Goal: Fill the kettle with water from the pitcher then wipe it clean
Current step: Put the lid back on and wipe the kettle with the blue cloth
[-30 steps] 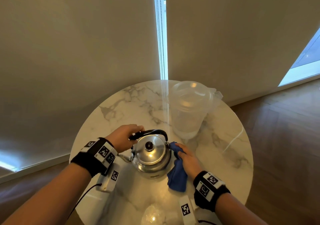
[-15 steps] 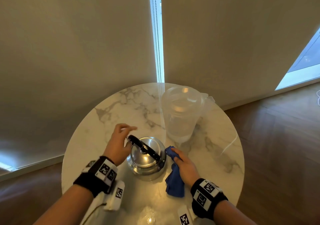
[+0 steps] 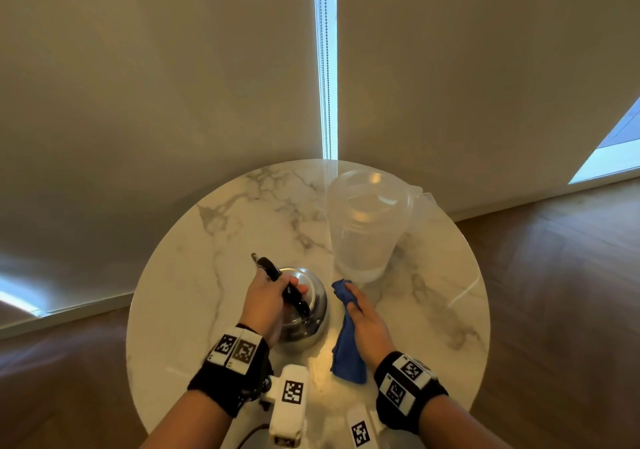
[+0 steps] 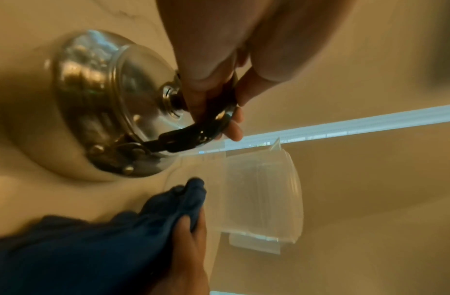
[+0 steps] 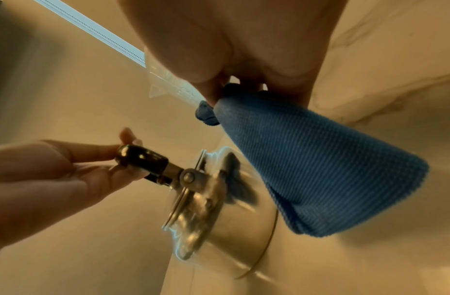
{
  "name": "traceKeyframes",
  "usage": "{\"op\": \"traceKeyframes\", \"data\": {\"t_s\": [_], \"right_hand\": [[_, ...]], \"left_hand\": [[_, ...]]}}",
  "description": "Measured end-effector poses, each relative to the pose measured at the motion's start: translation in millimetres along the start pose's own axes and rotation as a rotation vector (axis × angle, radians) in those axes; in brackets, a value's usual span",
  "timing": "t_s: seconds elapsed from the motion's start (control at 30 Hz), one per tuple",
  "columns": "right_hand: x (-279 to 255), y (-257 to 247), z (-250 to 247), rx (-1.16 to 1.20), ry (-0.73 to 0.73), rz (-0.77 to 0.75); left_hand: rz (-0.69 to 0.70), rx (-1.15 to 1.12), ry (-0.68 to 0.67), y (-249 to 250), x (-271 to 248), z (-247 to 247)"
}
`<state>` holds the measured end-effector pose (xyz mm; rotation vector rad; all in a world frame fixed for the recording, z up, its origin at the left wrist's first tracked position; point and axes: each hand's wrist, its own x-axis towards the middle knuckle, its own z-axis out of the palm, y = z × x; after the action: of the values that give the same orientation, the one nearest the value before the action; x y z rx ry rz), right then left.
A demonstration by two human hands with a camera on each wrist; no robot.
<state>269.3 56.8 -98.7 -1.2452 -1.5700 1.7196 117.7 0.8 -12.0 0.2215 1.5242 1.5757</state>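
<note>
A: Head view first; what do I have on the desk [image 3: 194,258]?

B: I log the steel kettle [image 3: 304,313] near the front middle of the round marble top, lid on; my left hand [image 3: 268,301] sits over it, grip wrapped round the black handle [image 3: 277,277]; the clear pitcher [image 3: 367,223] stands upright behind and to the right, apart from the kettle.

A: And the right?

B: My right hand [image 3: 367,320] lies just right of the kettle, on top of the blue cloth [image 3: 346,351], which trails toward me.

A: Left wrist view?

B: Fingers [image 4: 234,127] curled under the handle, thumb on top; the lid knob [image 4: 172,99] shows beside them; cloth below, pitcher beyond.

A: Right wrist view?

B: Grip narrow, thumb and fingers pinching a bunched end of the cloth; the rest hangs against the kettle's side; blur there, so I cannot tell if it presses.
</note>
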Motion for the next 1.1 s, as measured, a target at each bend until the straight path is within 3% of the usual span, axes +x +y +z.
{"op": "traceKeyframes", "data": {"t_s": [0.27,0.5,0.63,0.73,0.8,0.87,0.97,1.1], "right_hand": [[-0.9,2.0,1.8,-0.125,-0.036,0.014],[-10.9,-24.7,15.6,-0.123,-0.040,-0.040],[-24.3,-39.9,52.7,-0.303,-0.155,-0.210],[-30.6,-33.5,91.7,-0.670,-0.275,-0.246],[-32.1,-23.9,102.9,-0.767,-0.262,-0.218],[-32.6,-9.3,100.0,-0.787,-0.240,-0.266],[-33.1,10.7,84.7,-0.742,-0.233,-0.302],[-23.8,12.4,80.2,-0.594,-0.188,-0.226]], "left_hand": [[-0.017,0.165,-0.212,20.4,9.8,-31.1],[-0.171,0.361,-0.376,50.3,16.8,-47.9],[-0.154,0.490,-0.297,52.5,18.0,-50.8],[0.003,0.655,-0.209,47.0,14.6,-49.0],[0.140,0.783,-0.158,41.6,14.9,-51.8],[0.199,0.870,-0.139,40.7,14.4,-54.1],[0.197,0.822,-0.165,41.3,12.8,-53.0],[0.196,0.813,-0.165,41.6,13.9,-55.6]]}}
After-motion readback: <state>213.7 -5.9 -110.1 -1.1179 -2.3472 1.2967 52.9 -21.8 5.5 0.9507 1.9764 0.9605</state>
